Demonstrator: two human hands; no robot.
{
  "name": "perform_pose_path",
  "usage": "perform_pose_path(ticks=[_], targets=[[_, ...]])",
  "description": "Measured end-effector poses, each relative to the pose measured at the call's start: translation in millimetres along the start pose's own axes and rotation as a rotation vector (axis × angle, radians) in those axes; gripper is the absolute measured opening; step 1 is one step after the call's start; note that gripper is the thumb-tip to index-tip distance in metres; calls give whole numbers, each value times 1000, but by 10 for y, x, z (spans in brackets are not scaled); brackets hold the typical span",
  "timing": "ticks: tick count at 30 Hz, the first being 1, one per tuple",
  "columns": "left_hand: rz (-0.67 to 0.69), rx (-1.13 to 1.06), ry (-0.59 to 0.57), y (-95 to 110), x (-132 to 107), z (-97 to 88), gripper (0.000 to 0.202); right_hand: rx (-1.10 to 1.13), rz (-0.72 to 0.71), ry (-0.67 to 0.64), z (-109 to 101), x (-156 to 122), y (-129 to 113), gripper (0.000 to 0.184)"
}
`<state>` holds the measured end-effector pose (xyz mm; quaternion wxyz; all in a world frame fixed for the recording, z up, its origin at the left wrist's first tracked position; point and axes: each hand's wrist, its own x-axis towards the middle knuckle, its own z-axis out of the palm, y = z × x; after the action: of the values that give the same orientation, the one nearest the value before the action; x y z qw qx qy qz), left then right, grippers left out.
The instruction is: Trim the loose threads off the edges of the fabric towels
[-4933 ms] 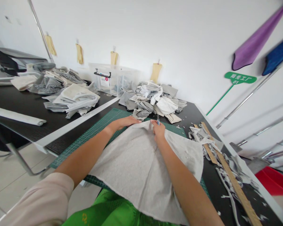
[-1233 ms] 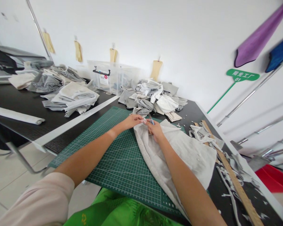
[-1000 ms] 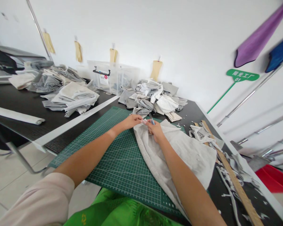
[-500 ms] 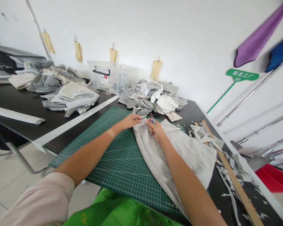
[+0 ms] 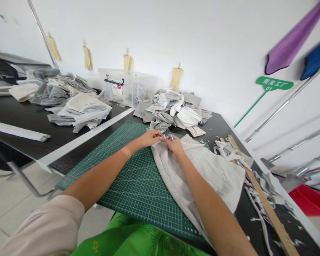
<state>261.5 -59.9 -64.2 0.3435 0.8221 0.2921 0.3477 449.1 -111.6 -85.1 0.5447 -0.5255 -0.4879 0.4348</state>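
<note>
Light grey cloth [image 5: 213, 170] is draped over the right part of the green cutting mat [image 5: 122, 181], one long side falling past the mat's front edge. At its far corner, my left hand [image 5: 154, 138] is closed, pinching the edge of the fabric. My right hand [image 5: 174, 145] meets it there, its fingers closed and touching the same corner. Small thread snips [image 5: 171, 136] with blue on the handle sit in the right hand, tips pointing up and away. The fingers partly hide the snips and the pinched edge.
Heaps of grey and white cloth lie behind the mat [image 5: 176, 108] and at left [image 5: 80, 108]. A clear plastic box [image 5: 117, 87] stands against the wall. Cloth scraps surround a wooden strip [image 5: 264, 199] at right. A white roll [image 5: 18, 131] lies on the left table.
Both hands stay at the cloth's corner, with the left fingers shifted slightly to the right. The snips have tilted a little to the left in my right hand.
</note>
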Motion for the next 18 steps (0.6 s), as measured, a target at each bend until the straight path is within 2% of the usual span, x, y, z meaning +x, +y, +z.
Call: perform_pose_path(ticks=[8,12,18], targets=[[16,-106,20,-19,12,43,30,-59,-84,-29,-20,0,29,37],[-4,-213,5,-33,19,31,36,-47,-65,-66,-23,-17,-4,39],[-39,-314,-26,10,6,-4,31,-1,12,-99,-23,-71,-111,47]])
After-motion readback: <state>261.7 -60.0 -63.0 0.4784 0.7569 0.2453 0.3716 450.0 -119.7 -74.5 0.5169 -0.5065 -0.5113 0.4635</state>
